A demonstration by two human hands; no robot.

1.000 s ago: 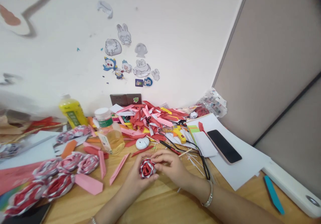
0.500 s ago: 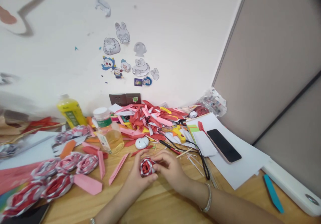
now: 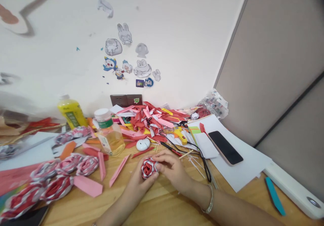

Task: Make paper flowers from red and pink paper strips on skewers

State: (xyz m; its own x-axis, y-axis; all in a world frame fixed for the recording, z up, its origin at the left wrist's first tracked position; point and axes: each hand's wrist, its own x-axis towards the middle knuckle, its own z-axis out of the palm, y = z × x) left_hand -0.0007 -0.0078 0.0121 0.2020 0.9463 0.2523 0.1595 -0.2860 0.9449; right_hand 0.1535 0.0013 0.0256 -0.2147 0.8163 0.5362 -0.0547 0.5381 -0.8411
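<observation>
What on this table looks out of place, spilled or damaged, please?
No spill or damage stands out. The folded paper strips look untidy, heaped loosely near the wall, with a yellow glue gun lying at the heap's front edge. The red-and-white rose between the left hand and right hand looks neat.

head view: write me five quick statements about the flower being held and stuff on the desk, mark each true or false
1. The left hand and right hand both touch a red-and-white flower. True.
2. The phone lies on bare wood. False: it lies on white paper.
3. The glue gun is yellow. True.
4. The teal strip touches the left hand. False: it lies apart, far to the right.
5. The wide-lidded bottle is lying down. False: it stands upright.
</observation>
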